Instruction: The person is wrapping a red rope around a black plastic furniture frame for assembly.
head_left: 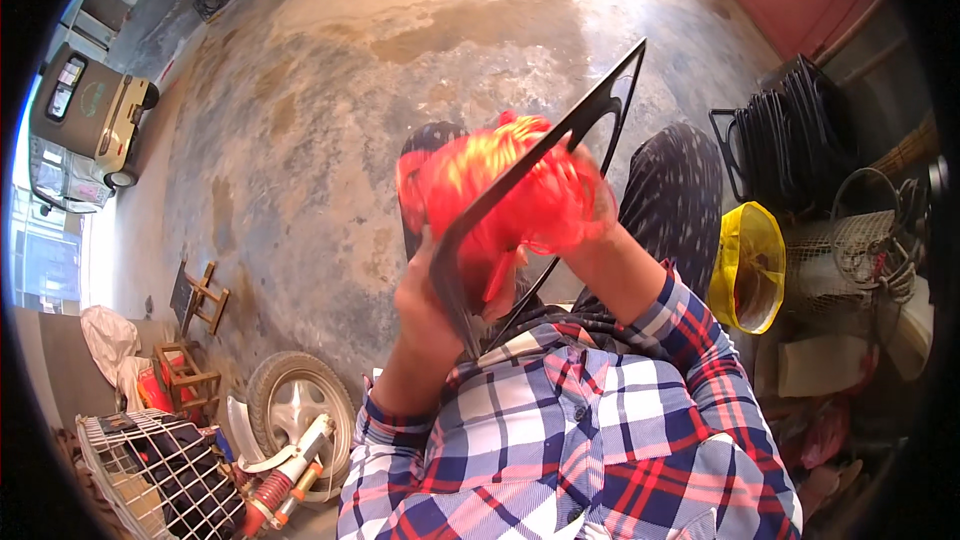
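A black, roughly triangular frame (530,162) stands tilted in front of my body, its tip pointing away to the upper right. My left hand (425,285) is closed round its lower left side. A large, loose bundle of bright red plastic-looking strands (465,175) lies behind and through the frame, above my knees. My right hand (600,215) is closed at the bundle's right edge, its fingers partly covered by the strands. A thin red piece (497,278) hangs beside my left hand's fingers. Motion blurs the strands, so their ends cannot be made out.
A yellow bag (735,270) stands open by my right knee. Beyond it are several stacked black frames (790,135) and a wire mesh basket (835,255). To my left lie a wheel (262,390), a white wire crate (130,460) and small wooden stools (190,375). A three-wheeled vehicle (85,130) stands outside.
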Tool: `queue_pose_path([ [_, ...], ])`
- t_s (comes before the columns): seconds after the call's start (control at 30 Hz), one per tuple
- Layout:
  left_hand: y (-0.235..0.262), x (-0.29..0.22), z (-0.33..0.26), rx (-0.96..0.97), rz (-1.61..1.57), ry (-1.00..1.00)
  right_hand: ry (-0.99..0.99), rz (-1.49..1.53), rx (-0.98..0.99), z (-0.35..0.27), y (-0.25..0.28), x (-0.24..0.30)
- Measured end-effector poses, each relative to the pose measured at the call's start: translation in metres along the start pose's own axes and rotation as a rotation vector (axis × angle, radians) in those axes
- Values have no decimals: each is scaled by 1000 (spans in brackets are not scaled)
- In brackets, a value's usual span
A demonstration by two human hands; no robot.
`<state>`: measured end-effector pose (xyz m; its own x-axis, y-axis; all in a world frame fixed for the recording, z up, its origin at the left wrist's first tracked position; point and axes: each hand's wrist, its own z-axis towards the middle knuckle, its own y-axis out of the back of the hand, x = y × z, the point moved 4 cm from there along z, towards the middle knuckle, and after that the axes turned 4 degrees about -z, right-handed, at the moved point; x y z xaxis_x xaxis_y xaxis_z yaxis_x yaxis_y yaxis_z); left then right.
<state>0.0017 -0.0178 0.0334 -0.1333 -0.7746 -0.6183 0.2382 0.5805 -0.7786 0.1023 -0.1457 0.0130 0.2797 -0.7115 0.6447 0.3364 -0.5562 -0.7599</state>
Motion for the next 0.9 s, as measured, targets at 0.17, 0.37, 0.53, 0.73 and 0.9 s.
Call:
queue_pose_path([
  [0.17,5,-4,0,-30,61,-91,-79,185,-193,5,59,-9],
  [0.37,28,-17,6,-24,4,-80,-55,266,42,-20,-6,39],
  [0.53,30,-18,10,-31,27,-94,37,151,399,-31,-27,52],
  [0.73,23,-24,11,-71,164,-175,2,42,212,-39,-27,48],
  [0.9,26,-23,9,-81,198,-164,-55,236,141,-37,-21,46],
])
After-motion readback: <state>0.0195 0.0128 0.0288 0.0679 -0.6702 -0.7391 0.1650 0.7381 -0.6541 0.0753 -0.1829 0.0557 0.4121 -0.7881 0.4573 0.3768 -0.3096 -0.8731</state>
